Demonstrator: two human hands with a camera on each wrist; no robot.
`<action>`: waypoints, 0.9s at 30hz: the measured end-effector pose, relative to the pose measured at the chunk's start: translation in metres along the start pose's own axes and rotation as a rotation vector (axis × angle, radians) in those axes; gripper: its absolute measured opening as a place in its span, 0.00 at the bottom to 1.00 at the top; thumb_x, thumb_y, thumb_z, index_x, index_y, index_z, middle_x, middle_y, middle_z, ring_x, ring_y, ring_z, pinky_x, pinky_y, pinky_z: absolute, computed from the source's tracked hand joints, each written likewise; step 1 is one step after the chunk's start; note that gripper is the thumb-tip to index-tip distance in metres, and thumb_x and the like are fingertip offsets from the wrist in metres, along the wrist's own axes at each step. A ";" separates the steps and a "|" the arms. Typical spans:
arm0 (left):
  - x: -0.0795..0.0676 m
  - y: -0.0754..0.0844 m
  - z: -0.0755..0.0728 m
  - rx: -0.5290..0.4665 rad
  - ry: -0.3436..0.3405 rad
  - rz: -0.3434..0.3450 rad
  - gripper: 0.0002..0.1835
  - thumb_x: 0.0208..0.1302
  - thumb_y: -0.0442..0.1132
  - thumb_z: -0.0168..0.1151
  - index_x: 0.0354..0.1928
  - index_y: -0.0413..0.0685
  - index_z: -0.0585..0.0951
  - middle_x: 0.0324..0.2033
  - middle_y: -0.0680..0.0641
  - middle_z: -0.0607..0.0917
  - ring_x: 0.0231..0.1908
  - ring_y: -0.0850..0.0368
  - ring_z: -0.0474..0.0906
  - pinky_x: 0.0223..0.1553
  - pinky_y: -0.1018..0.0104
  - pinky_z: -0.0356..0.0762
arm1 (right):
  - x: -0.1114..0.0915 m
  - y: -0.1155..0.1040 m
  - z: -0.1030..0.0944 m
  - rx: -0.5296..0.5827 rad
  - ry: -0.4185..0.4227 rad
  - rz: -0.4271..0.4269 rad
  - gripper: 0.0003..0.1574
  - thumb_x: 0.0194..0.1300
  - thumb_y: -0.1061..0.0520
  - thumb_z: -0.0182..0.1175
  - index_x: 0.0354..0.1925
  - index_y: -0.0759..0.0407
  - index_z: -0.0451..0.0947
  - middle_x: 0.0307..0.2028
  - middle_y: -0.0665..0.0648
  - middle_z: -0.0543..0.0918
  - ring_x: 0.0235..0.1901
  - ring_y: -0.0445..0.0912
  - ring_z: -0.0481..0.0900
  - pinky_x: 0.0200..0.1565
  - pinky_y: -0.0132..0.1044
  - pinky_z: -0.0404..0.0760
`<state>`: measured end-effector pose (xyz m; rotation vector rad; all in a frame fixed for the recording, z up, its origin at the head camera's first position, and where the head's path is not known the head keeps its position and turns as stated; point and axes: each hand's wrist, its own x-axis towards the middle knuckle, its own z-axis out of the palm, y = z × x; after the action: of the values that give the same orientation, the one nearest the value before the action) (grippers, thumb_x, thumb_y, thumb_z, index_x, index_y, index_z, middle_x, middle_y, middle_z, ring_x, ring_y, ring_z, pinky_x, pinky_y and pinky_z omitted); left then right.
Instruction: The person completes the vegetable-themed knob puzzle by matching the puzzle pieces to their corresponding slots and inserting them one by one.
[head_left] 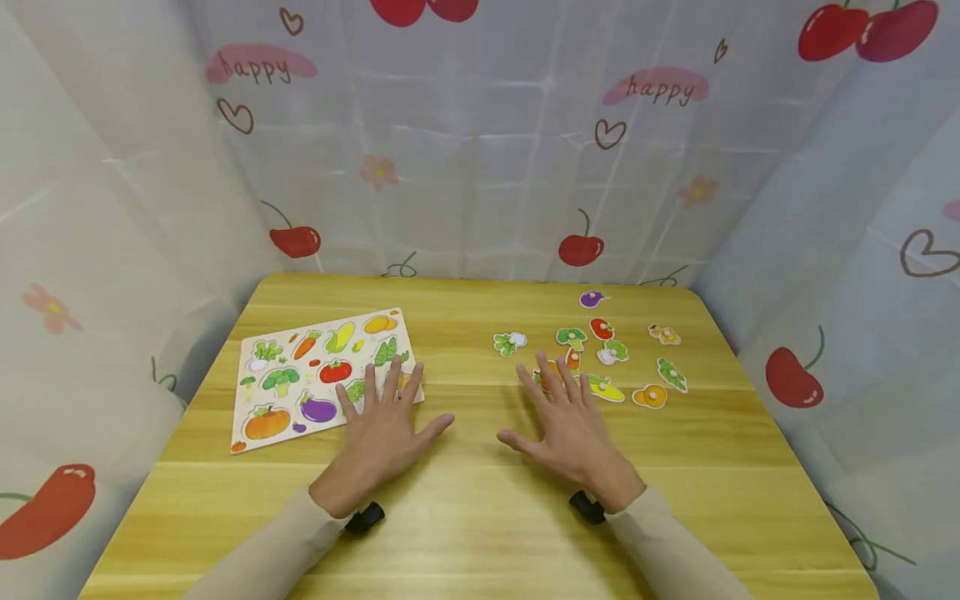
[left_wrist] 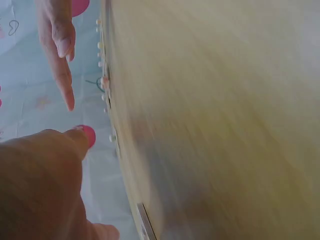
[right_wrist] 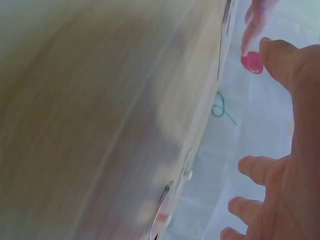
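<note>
My left hand point(head_left: 381, 437) is spread palm down, its fingers overlapping the lower right corner of a vegetable puzzle board point(head_left: 300, 373) in the head view. Nothing is in its grasp. My right hand point(head_left: 573, 433) is spread too, fingers straight and holding nothing. Its fingertips reach over a pumpkin piece point(head_left: 550, 377), partly hidden, and a carrot piece point(head_left: 573, 360). Close by lie a corn piece point(head_left: 606, 388) and a broccoli piece point(head_left: 572, 337). Both wrist views show the hands raised above the tabletop, thumbs apart from the fingers.
More knobbed pieces lie at the right: an eggplant point(head_left: 592, 299), a tomato point(head_left: 602, 328), a pea pod point(head_left: 672, 375) and several others. A white radish piece point(head_left: 510, 343) sits nearer the middle. Curtains point(head_left: 480, 167) enclose the wooden table point(head_left: 465, 533) at back and sides.
</note>
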<state>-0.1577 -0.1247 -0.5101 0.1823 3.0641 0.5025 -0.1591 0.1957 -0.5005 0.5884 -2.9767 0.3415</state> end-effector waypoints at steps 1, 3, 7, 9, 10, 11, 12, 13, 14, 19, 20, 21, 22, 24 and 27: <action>-0.001 -0.003 -0.001 -0.008 -0.011 -0.010 0.58 0.78 0.85 0.52 0.97 0.61 0.56 0.97 0.40 0.49 0.94 0.21 0.37 0.82 0.03 0.30 | 0.000 -0.001 0.001 0.003 -0.003 -0.011 0.68 0.75 0.16 0.66 0.95 0.44 0.58 0.96 0.63 0.51 0.95 0.70 0.49 0.89 0.81 0.52; -0.003 -0.009 -0.003 -0.015 -0.038 -0.036 0.58 0.79 0.84 0.53 0.97 0.60 0.56 0.97 0.39 0.48 0.94 0.20 0.36 0.80 0.02 0.28 | 0.001 -0.004 0.002 0.003 -0.011 -0.029 0.67 0.75 0.17 0.66 0.95 0.45 0.58 0.96 0.63 0.52 0.95 0.70 0.50 0.89 0.80 0.53; -0.006 -0.017 -0.006 -0.022 -0.079 -0.069 0.57 0.80 0.83 0.53 0.96 0.58 0.57 0.96 0.36 0.47 0.92 0.16 0.35 0.77 -0.01 0.26 | 0.003 -0.009 0.003 0.004 -0.022 -0.053 0.66 0.76 0.18 0.67 0.95 0.46 0.59 0.96 0.64 0.54 0.94 0.72 0.53 0.89 0.80 0.55; -0.007 -0.019 -0.006 -0.015 -0.095 -0.073 0.56 0.81 0.83 0.52 0.97 0.58 0.56 0.96 0.37 0.46 0.92 0.16 0.36 0.77 -0.01 0.27 | 0.004 -0.012 0.004 0.007 -0.028 -0.068 0.66 0.76 0.19 0.67 0.95 0.46 0.59 0.96 0.64 0.53 0.94 0.71 0.53 0.90 0.79 0.55; -0.007 -0.020 -0.005 -0.015 -0.099 -0.072 0.56 0.81 0.82 0.52 0.97 0.58 0.56 0.96 0.37 0.46 0.92 0.15 0.36 0.76 -0.02 0.28 | 0.005 -0.014 0.004 0.011 -0.031 -0.078 0.65 0.77 0.19 0.67 0.95 0.47 0.59 0.96 0.64 0.53 0.94 0.71 0.54 0.90 0.78 0.55; -0.007 -0.020 -0.005 -0.013 -0.103 -0.070 0.56 0.81 0.82 0.52 0.97 0.58 0.56 0.96 0.37 0.45 0.92 0.15 0.37 0.77 -0.02 0.29 | 0.006 -0.015 0.005 0.014 -0.035 -0.090 0.65 0.77 0.20 0.67 0.95 0.48 0.59 0.96 0.64 0.53 0.94 0.71 0.54 0.90 0.78 0.56; -0.008 -0.021 -0.005 -0.009 -0.107 -0.067 0.56 0.81 0.82 0.53 0.97 0.58 0.56 0.97 0.37 0.45 0.92 0.15 0.37 0.77 -0.02 0.31 | 0.006 -0.017 0.006 0.016 -0.038 -0.103 0.64 0.78 0.20 0.67 0.95 0.48 0.59 0.96 0.64 0.53 0.94 0.72 0.54 0.89 0.78 0.56; -0.008 -0.021 -0.005 0.001 -0.110 -0.064 0.56 0.81 0.82 0.53 0.97 0.58 0.56 0.97 0.37 0.45 0.92 0.15 0.38 0.77 -0.01 0.33 | 0.007 -0.019 0.006 0.024 -0.046 -0.114 0.64 0.79 0.21 0.66 0.95 0.48 0.59 0.96 0.64 0.53 0.94 0.71 0.54 0.89 0.78 0.56; -0.008 -0.021 -0.005 0.006 -0.112 -0.061 0.56 0.81 0.82 0.54 0.97 0.58 0.56 0.97 0.37 0.45 0.92 0.15 0.39 0.77 -0.01 0.34 | 0.008 -0.020 0.007 0.027 -0.055 -0.126 0.63 0.80 0.21 0.66 0.95 0.48 0.58 0.96 0.64 0.53 0.94 0.71 0.53 0.89 0.78 0.56; -0.009 -0.021 -0.004 0.038 -0.116 -0.028 0.57 0.78 0.81 0.59 0.96 0.59 0.58 0.97 0.38 0.48 0.91 0.14 0.43 0.77 -0.02 0.40 | 0.011 -0.030 0.010 0.064 -0.116 -0.164 0.61 0.81 0.25 0.67 0.95 0.47 0.58 0.96 0.64 0.54 0.94 0.70 0.53 0.90 0.77 0.56; -0.009 -0.021 -0.004 0.041 -0.118 -0.021 0.57 0.78 0.81 0.60 0.96 0.59 0.58 0.97 0.39 0.48 0.91 0.14 0.44 0.77 -0.01 0.41 | 0.012 -0.032 0.011 0.071 -0.128 -0.174 0.60 0.82 0.26 0.68 0.95 0.47 0.59 0.96 0.64 0.54 0.94 0.70 0.53 0.90 0.76 0.56; -0.009 -0.020 -0.004 0.047 -0.114 -0.011 0.57 0.78 0.80 0.61 0.96 0.59 0.59 0.96 0.38 0.49 0.91 0.14 0.45 0.77 -0.02 0.43 | 0.013 -0.034 0.010 0.084 -0.139 -0.185 0.59 0.82 0.27 0.68 0.95 0.48 0.59 0.95 0.64 0.55 0.94 0.70 0.53 0.90 0.77 0.56; -0.008 -0.019 -0.004 0.054 -0.114 -0.004 0.56 0.78 0.80 0.61 0.96 0.60 0.59 0.96 0.39 0.50 0.91 0.14 0.46 0.77 -0.01 0.45 | 0.015 -0.036 0.010 0.093 -0.149 -0.200 0.58 0.82 0.28 0.68 0.94 0.48 0.60 0.95 0.64 0.55 0.94 0.71 0.54 0.90 0.77 0.56; -0.008 -0.018 -0.005 0.063 -0.111 0.009 0.55 0.78 0.79 0.62 0.96 0.61 0.60 0.96 0.40 0.52 0.91 0.14 0.48 0.77 0.00 0.48 | 0.018 -0.041 0.010 0.109 -0.169 -0.233 0.56 0.83 0.30 0.69 0.94 0.49 0.61 0.95 0.65 0.56 0.93 0.71 0.55 0.89 0.78 0.57; -0.007 -0.014 -0.007 0.072 -0.106 0.030 0.54 0.78 0.79 0.63 0.95 0.62 0.61 0.96 0.40 0.54 0.91 0.15 0.51 0.77 0.01 0.52 | 0.023 -0.046 0.011 0.114 -0.195 -0.280 0.54 0.85 0.33 0.68 0.94 0.51 0.61 0.95 0.66 0.57 0.93 0.72 0.56 0.89 0.78 0.58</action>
<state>-0.1526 -0.1411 -0.5084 0.2495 2.9821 0.3713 -0.1627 0.1433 -0.4992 1.0949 -3.0092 0.4542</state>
